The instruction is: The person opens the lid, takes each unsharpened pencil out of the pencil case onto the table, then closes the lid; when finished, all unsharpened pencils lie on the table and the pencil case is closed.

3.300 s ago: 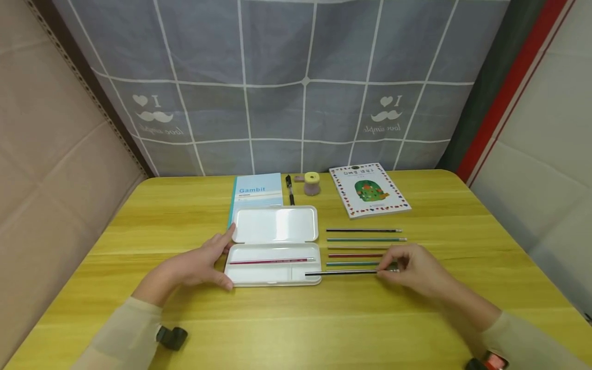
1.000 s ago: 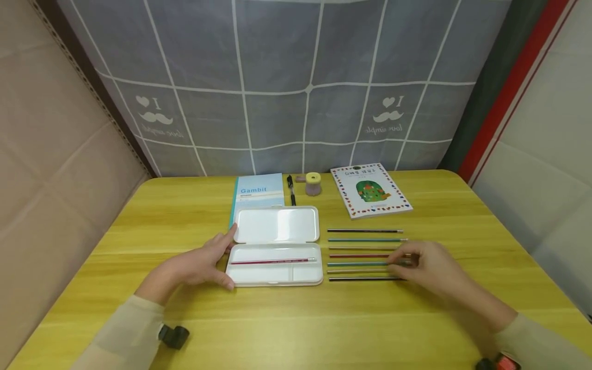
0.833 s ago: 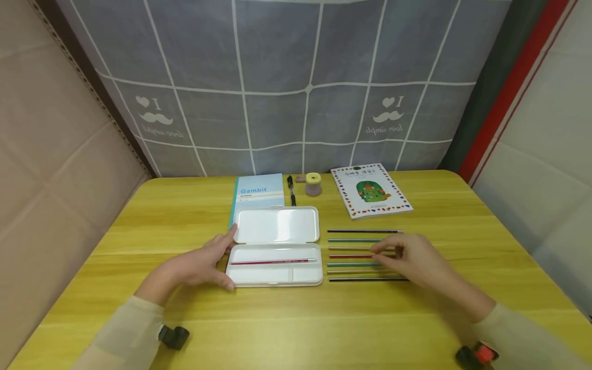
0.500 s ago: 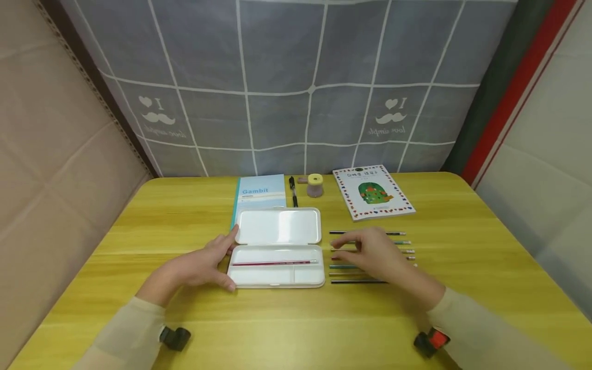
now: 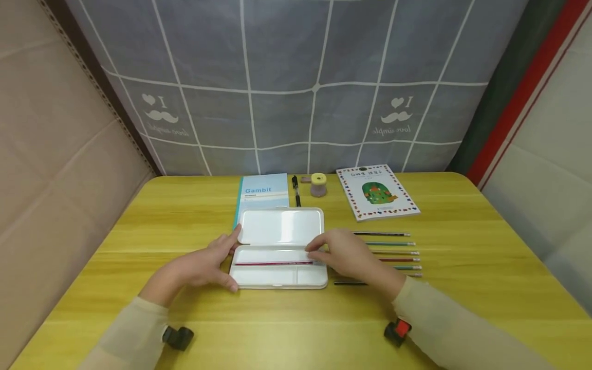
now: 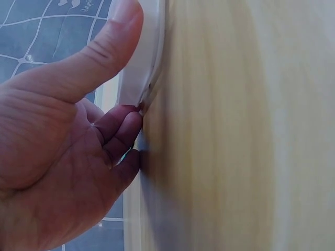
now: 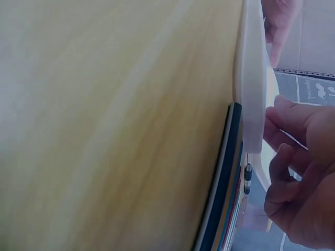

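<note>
A white pencil case [image 5: 277, 277] lies open on the table, its lid [image 5: 282, 226] folded back. Inside lies a red pencil [image 5: 273, 264], eraser end to the right. My left hand [image 5: 203, 264] holds the case's left end, thumb by the front corner and a finger up at the lid; the left wrist view shows its other fingers bent against the case's end. My right hand [image 5: 349, 257] hovers over the case's right end, thumb and index fingertips a little apart, just above the red pencil's eraser end. In the right wrist view those fingertips are right beside the case wall [image 7: 254, 78].
Several pencils [image 5: 393, 244] lie in a row right of the case, partly under my right hand. Behind are a Gambit notebook [image 5: 263, 187] partly under the lid, a black pen [image 5: 296, 190], a yellow-topped pot [image 5: 318, 185] and a picture-covered booklet [image 5: 378, 195].
My right hand laid a black pencil down at the front of the row right of the case, let go, and moved left over the case. My left hand stays on the case.
</note>
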